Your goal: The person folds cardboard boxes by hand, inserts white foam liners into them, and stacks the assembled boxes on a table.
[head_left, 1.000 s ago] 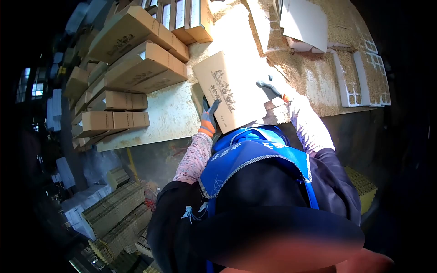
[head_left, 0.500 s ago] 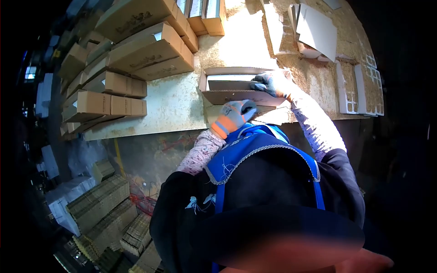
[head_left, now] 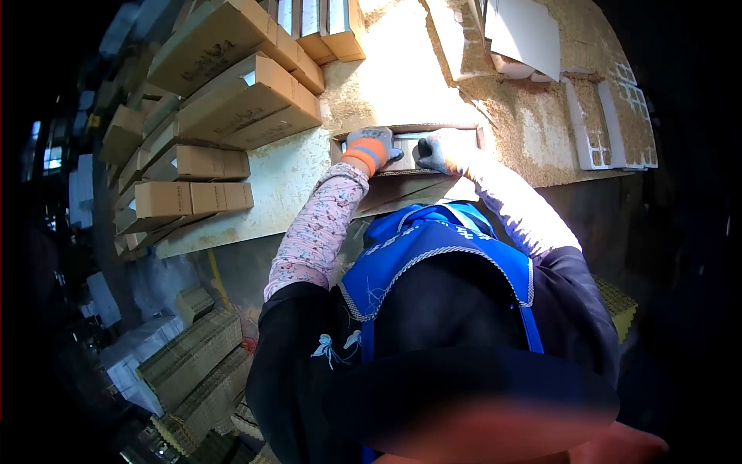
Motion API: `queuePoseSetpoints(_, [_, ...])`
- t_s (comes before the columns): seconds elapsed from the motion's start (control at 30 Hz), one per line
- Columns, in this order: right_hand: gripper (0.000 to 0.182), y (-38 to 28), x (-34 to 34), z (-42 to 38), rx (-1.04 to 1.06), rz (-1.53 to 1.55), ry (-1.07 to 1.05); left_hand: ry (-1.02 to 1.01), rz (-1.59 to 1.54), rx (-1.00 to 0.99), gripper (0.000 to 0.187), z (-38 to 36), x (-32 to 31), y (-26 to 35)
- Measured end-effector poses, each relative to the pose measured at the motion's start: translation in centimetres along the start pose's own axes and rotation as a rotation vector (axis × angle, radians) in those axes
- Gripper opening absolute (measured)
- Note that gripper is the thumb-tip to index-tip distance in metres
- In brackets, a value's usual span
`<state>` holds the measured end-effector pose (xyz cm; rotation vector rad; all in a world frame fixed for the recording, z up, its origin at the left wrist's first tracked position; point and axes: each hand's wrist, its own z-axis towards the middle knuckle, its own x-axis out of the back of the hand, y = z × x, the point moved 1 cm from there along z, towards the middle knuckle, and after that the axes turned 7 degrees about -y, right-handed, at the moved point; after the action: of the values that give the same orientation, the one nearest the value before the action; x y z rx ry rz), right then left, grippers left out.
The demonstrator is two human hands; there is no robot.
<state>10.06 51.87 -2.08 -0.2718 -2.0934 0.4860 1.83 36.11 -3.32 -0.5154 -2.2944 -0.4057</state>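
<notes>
Now both gloved hands, left point(head_left: 372, 150) and right point(head_left: 444, 151), reach into the box point(head_left: 408, 173).

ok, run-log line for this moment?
left hand: in open carton | right hand: same carton | open carton: on table | more cartons: left
</notes>
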Motion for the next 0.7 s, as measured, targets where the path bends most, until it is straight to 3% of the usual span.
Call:
queuePoseSetpoints(0.07, [0.035, 0.2, 0.1, 0.5, 0.020, 0.038, 0.019, 0.081, 0.025, -0.193, 0.048, -1.1, 0.4, 2.4])
queuePoseSetpoints(0.1, [0.034, 0.4, 0.4, 0.5, 0.059, 0.077, 0.024, 0.037, -0.041, -0.193, 0.047, 0.5, -0.8, 2.1])
queuePoseSetpoints(0.13, [0.025, 1.8, -0.5, 0.9, 0.238, 0.323, -0.012, 0.020, -0.040, -0.172, 0.048, 0.7, -0.9, 2.3])
queuePoseSetpoints(0.17, [0.025, 2.3, 0.3, -0.6, 0.237, 0.323, -0.008, 0.009, -0.036, -0.152, 0.049, 1.0, -0.6, 2.4])
queuePoseSetpoints(0.23, [0.025, 3.9, 2.1, -4.4, 0.319, 0.401, 0.468, -0.079, -0.101, -0.118, 0.054, 0.8, -0.2, 2.4])
queuePoseSetpoints(0.3, [0.028, 9.6, 1.0, -5.7, 0.149, 1.042, 0.564, -0.047, -0.110, -0.097, 0.052, 0.8, -0.5, 2.5])
queuePoseSetpoints(0.37, [0.043, 12.7, -0.9, -5.5, -0.008, 1.386, 0.364, 0.004, -0.095, -0.066, 0.048, 0.7, -1.1, 2.7])
queuePoseSetpoints(0.4, [0.065, 13.0, -2.1, -4.5, -0.168, 1.130, 0.142, 0.013, -0.104, -0.067, 0.047, 0.8, -1.2, 2.7])
queuePoseSetpoints(0.43, [0.083, 11.2, -3.9, -3.2, -0.076, 1.061, 0.307, 0.018, -0.110, -0.055, 0.047, 1.0, -1.2, 2.6])
queuePoseSetpoints(0.53, [0.085, 11.2, -5.7, 0.8, -0.129, 0.805, 0.504, 0.031, -0.231, -0.106, 0.044, 0.0, -1.2, 2.5])
queuePoseSetpoints(0.57, [0.078, 11.3, -5.3, 0.5, -0.130, 0.819, 0.433, 0.273, -0.153, -0.123, 0.045, -0.5, -2.0, 2.1])
queuePoseSetpoints(0.63, [0.075, 12.9, -6.5, 1.0, -0.048, 0.957, 0.348, 0.296, -0.548, -0.171, 0.040, -2.8, -0.9, -0.6])
queuePoseSetpoints(0.67, [0.068, 12.5, -6.4, 0.2, -0.038, 0.971, 0.389, 0.622, -0.906, -0.277, 0.025, -3.7, -0.8, -2.9])
queuePoseSetpoints(0.7, [0.063, 12.3, -6.9, 0.1, -0.031, 0.971, 0.492, 0.834, -1.152, -0.293, 0.023, -4.6, -0.6, -5.5])
